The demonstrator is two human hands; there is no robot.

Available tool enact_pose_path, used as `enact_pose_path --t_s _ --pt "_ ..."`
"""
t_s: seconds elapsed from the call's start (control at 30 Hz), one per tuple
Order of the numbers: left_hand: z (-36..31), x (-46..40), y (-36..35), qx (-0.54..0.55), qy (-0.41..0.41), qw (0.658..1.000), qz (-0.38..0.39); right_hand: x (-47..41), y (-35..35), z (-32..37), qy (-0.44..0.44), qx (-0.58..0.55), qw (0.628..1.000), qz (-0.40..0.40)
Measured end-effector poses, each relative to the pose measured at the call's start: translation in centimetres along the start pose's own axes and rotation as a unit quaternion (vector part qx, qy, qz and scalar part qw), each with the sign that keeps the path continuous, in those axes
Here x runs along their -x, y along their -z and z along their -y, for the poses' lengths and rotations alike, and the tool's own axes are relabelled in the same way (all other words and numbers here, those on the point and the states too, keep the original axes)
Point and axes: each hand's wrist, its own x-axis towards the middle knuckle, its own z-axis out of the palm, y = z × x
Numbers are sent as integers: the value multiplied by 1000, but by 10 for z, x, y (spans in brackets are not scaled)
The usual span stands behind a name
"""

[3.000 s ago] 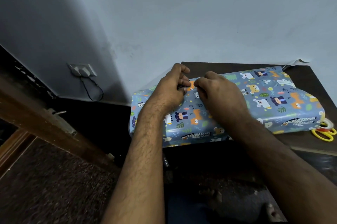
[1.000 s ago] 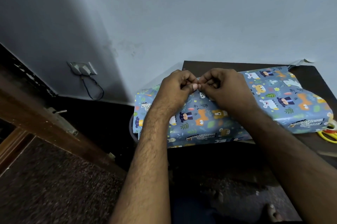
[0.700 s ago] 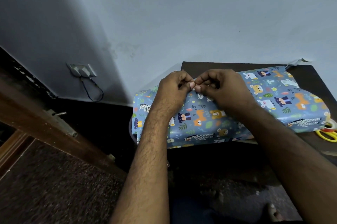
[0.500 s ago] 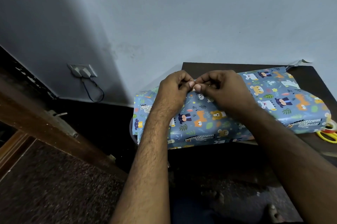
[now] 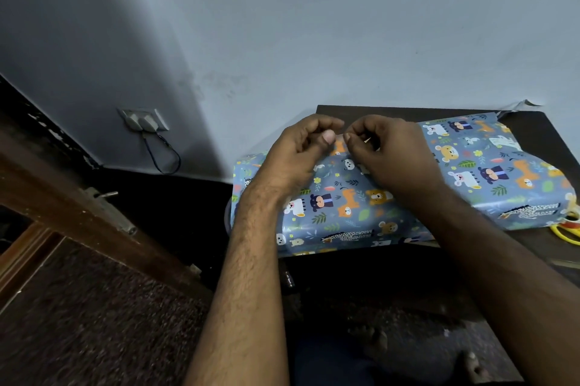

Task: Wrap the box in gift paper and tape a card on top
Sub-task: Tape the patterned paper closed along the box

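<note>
Dark wooden bench (image 5: 533, 131) against a pale matte wall (image 5: 314, 24); speckled floor (image 5: 94, 323) below. Glossy animal-print gift paper (image 5: 489, 172) draped over the box. Left hand (image 5: 298, 153) and right hand (image 5: 389, 153) curled, fingertips meeting; anything pinched in either grip impossible to tell.

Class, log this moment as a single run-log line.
stage: wrapping | left hand, right hand: fingertips together above gift paper | card: unseen
</note>
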Motion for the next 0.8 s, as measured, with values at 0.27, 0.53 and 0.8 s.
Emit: enact_pose_path --t_s 0.27,0.53,0.8 --pt "1 -7 0 10 65 995 -69 2 -16 2 121 220 968 -8" --pt "2 -7 -1 29 74 994 -73 5 -22 7 177 319 931 -18" --pt "-2 -4 -1 8 70 995 -68 9 -19 13 183 373 908 63"
